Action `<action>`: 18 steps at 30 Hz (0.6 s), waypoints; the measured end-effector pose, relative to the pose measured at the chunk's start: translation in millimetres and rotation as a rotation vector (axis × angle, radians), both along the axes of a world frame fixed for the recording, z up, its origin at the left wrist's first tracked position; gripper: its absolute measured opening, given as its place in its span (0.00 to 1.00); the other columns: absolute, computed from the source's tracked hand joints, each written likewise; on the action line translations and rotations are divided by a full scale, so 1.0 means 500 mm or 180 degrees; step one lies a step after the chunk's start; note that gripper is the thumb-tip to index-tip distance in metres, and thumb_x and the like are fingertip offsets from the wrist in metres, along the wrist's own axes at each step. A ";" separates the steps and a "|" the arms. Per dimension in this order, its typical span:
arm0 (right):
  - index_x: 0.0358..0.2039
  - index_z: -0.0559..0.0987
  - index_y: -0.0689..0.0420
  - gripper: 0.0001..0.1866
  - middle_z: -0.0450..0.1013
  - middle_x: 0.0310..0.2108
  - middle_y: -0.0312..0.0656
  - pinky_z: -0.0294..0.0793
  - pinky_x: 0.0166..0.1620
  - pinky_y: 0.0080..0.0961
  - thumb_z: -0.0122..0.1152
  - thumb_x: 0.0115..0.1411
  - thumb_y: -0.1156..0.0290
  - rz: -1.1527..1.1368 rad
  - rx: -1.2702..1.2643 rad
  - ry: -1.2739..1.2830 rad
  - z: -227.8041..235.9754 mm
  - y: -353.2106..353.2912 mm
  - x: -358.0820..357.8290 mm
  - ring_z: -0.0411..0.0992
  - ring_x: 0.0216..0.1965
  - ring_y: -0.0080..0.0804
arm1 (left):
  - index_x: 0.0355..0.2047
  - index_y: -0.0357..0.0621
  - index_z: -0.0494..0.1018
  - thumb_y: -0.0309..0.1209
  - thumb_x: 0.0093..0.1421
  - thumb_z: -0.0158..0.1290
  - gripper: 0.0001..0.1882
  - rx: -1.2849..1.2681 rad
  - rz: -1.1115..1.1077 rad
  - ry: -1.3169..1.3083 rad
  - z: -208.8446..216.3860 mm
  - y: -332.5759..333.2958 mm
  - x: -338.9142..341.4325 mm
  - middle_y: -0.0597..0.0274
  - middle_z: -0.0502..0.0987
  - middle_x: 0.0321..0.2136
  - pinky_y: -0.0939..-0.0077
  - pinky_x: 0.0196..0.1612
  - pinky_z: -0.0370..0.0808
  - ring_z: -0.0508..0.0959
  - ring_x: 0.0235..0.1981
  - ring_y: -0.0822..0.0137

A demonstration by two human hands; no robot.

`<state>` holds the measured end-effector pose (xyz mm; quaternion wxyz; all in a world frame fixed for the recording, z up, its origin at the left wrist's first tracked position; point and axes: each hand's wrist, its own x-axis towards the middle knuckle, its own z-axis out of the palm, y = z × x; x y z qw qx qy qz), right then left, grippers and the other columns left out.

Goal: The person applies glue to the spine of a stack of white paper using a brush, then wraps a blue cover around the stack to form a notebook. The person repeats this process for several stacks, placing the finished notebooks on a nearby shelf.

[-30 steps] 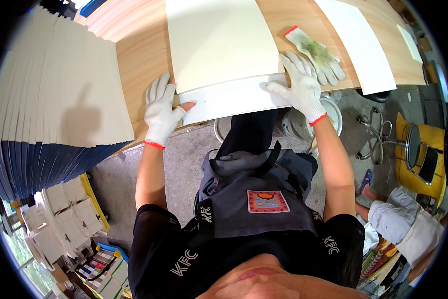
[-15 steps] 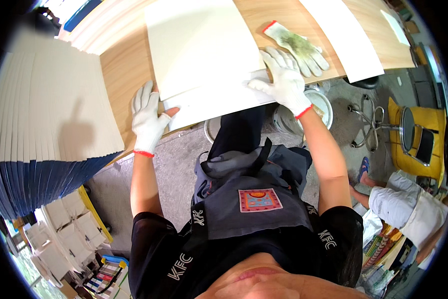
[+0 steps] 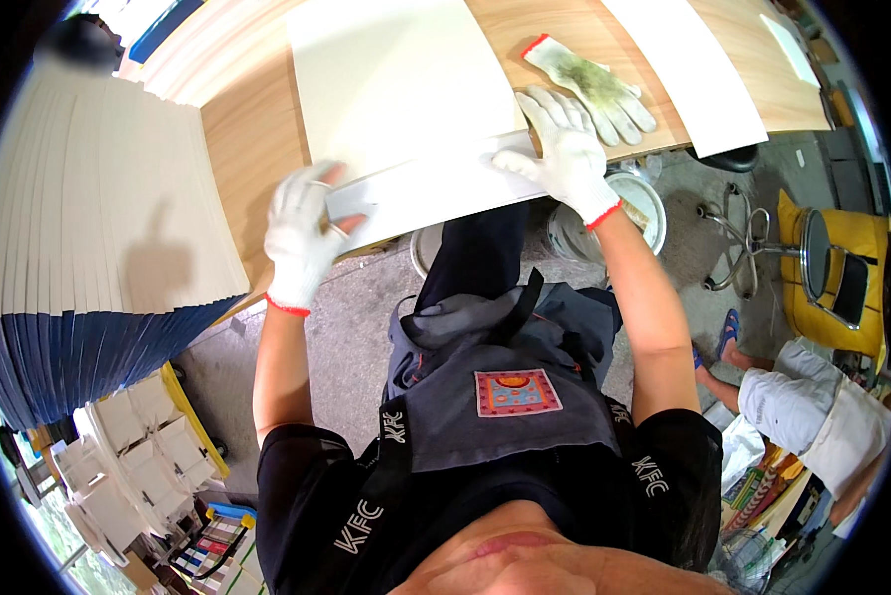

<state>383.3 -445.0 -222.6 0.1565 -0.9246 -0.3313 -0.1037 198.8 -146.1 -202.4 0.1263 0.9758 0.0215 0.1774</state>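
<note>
A large white sheet (image 3: pixel 396 79) lies on the wooden table, with a white strip (image 3: pixel 431 198) along its near edge at the table's front. My left hand (image 3: pixel 303 233), in a white glove with a red cuff, is over the strip's left end. Its thumb and another fingertip are bare, the thumb stands apart, and the fingers are slightly blurred. Flat at the strip's right end rests my right hand (image 3: pixel 565 154), gloved alike, fingers stretched out and thumb on the white surface. Just beyond it lies a loose, stained white glove (image 3: pixel 594 87).
A tall stack of white boards with dark blue edges (image 3: pixel 98 208) stands at the left. Another white strip (image 3: pixel 689 69) lies on the table at the right. Buckets (image 3: pixel 639 203) stand under the table edge. At the right are a stool (image 3: pixel 813 260) and a person's legs (image 3: pixel 723 382).
My left hand has shifted inward from the sheet's left edge onto the strip's left end, its fingers now pointing more to the right. My right hand has barely moved.
</note>
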 end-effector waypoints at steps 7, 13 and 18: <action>0.64 0.66 0.56 0.51 0.61 0.65 0.48 0.51 0.68 0.44 0.56 0.50 0.28 0.0055 -0.0053 -0.0061 -0.006 -0.003 0.004 0.56 0.67 0.48 | 0.40 0.55 0.79 0.41 0.34 0.71 0.28 0.0117 -0.0424 0.0542 0.050 -0.065 0.015 0.70 0.76 0.38 0.67 0.47 0.72 0.75 0.44 0.62; 0.64 0.67 0.54 0.48 0.61 0.65 0.48 0.52 0.68 0.43 0.59 0.51 0.32 0.0111 0.0195 -0.0008 -0.007 -0.011 0.005 0.57 0.66 0.48 | 0.35 0.54 0.79 0.40 0.41 0.68 0.19 0.0067 -0.0630 0.0631 0.055 -0.053 0.031 0.68 0.77 0.33 0.67 0.41 0.75 0.77 0.41 0.61; 0.62 0.69 0.53 0.41 0.65 0.63 0.47 0.55 0.67 0.42 0.63 0.54 0.39 0.0136 0.0806 0.0211 -0.016 -0.024 0.013 0.59 0.65 0.48 | 0.31 0.55 0.81 0.38 0.49 0.63 0.08 0.0680 -0.0795 0.0515 0.071 -0.070 0.035 0.69 0.78 0.28 0.68 0.35 0.76 0.78 0.36 0.63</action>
